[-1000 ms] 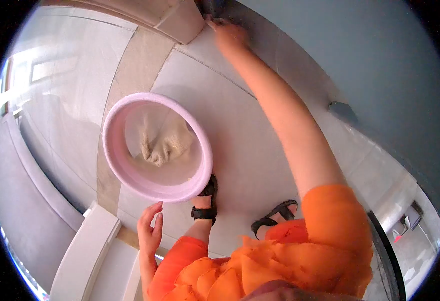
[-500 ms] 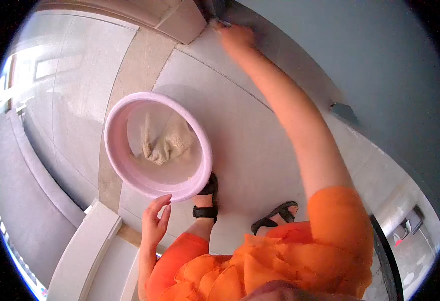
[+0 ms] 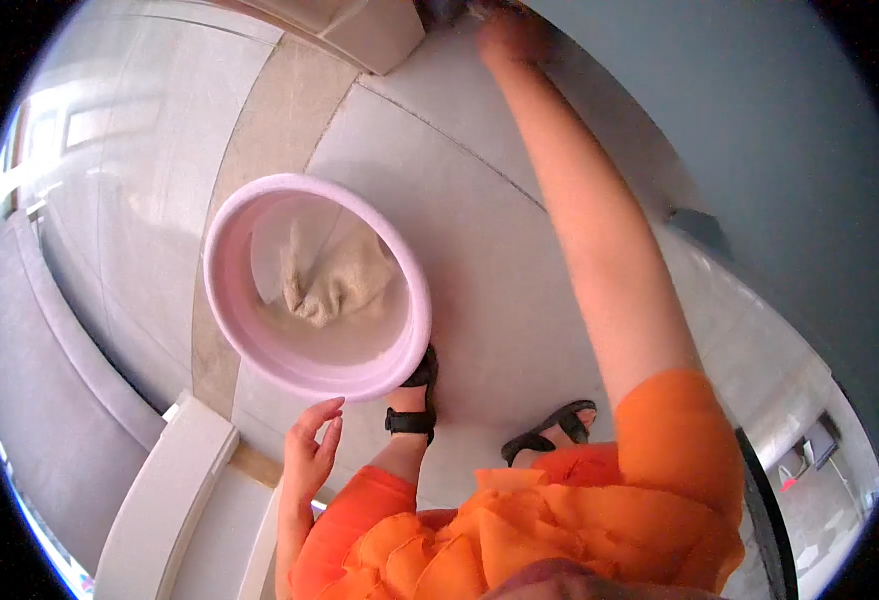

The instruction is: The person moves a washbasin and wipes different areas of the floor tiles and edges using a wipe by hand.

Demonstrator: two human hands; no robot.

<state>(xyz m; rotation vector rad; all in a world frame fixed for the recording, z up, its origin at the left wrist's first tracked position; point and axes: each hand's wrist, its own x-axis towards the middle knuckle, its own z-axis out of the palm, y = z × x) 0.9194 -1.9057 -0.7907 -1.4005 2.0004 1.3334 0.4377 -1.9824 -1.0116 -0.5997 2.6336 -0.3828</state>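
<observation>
A pink basin [image 3: 221, 290] stands on the floor, holding cloudy water and a wet beige cloth [image 3: 344, 285]. Just below the basin's near rim is my left hand [image 3: 311, 445], its fingers loosely bent and apart, with nothing in them. My right arm stretches far forward to the top of the view. There my right hand [image 3: 514, 45] is dim and blurred, beside the dark wall base; its fingers and whatever they may hold cannot be made out.
My sandalled feet stand close to the basin, the left sandal [image 3: 414, 422] right by its rim. A pale cabinet corner [image 3: 374, 40] juts in at the top. To the left are a grey sofa [image 3: 54, 370] and a white ledge [image 3: 174, 480]; a grey-blue panel [image 3: 759, 150] fills the right.
My right hand has moved slightly farther away and to the right, toward the dark corner. My left hand stays nearly in place by the basin, and the cloth lies as before.
</observation>
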